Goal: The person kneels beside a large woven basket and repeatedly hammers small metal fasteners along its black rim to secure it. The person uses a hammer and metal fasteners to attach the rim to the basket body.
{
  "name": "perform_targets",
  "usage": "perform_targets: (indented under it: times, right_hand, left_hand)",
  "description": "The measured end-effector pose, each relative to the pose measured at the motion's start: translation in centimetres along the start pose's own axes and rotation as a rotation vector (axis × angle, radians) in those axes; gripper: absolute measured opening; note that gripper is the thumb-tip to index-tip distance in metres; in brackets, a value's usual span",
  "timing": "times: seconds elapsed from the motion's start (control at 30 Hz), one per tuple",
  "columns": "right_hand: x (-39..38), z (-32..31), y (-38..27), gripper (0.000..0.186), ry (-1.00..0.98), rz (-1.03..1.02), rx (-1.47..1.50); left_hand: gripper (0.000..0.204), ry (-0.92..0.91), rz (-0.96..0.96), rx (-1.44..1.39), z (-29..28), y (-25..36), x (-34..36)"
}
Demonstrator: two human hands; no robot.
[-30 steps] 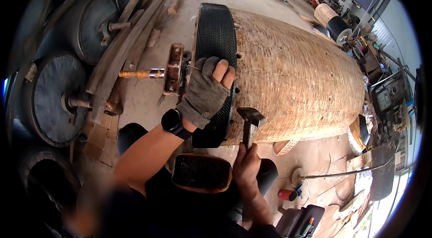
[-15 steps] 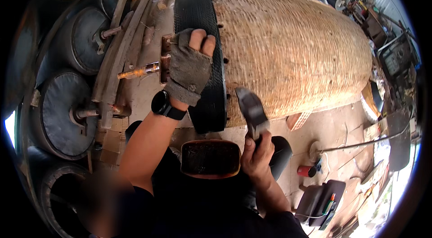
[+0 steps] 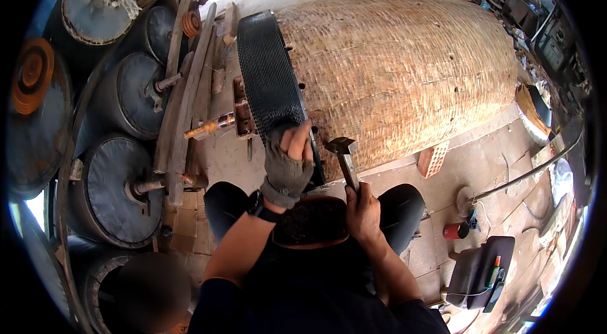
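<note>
My right hand (image 3: 363,214) grips a hammer (image 3: 348,170) by its handle, with the head raised beside the near part of a large wooden drum (image 3: 404,75). The drum's tan surface is rough and chiselled. Around its left end runs a ribbed black rubber band (image 3: 269,68). My left hand (image 3: 289,166), in a grey fingerless glove, rests at the band's right edge near the hammer head. Its fingers are bent and pressed together; whatever lies between them is hidden. Dark holes dot the wood along that edge. Between my knees sits a pan (image 3: 310,245) with dark contents.
Several black rollers with grey end discs (image 3: 123,188) line the left side, beside long wooden beams (image 3: 190,103). A perforated brick (image 3: 433,158) stands under the drum. At right are a red can (image 3: 455,231) and a dark stool-like block (image 3: 484,271) with pens on it.
My left hand has slid down along the black band toward me, closer to the hammer. The hammer head has turned and shifted slightly. My view has moved, showing more of the rollers at left.
</note>
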State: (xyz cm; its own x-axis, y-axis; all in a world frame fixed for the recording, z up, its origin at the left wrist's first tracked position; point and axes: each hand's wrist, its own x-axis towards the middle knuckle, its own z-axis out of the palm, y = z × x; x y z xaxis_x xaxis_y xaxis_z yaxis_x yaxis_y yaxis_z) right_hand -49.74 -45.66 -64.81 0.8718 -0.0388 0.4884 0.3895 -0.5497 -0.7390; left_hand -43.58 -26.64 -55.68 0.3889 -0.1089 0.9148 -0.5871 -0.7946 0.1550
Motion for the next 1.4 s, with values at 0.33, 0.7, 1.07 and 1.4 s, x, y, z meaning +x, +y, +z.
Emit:
perform_targets:
  times: [0.33, 0.7, 1.07, 1.4]
  right_hand:
    - [0.2, -0.9, -0.2, 0.021, -0.056, 0.051, 0.011]
    - [1.1, -1.4, -1.6, 0.021, -0.024, 0.033, 0.014]
    - [1.7, -1.9, -2.4, 0.018, -0.077, 0.005, -0.053]
    - [1.5, -2.0, -2.0, 0.024, -0.045, -0.042, -0.044]
  left_hand:
    - [0.067, -0.229, -0.192, -0.158, 0.0, 0.2, -1.4]
    - [0.067, -0.240, -0.315, -0.172, 0.0, 1.4, 0.6]
    - [0.069, -0.057, -0.142, 0.026, 2.1, 1.1, 0.0]
    - [0.083, -0.081, -0.219, 0.023, 2.3, 1.6, -0.3]
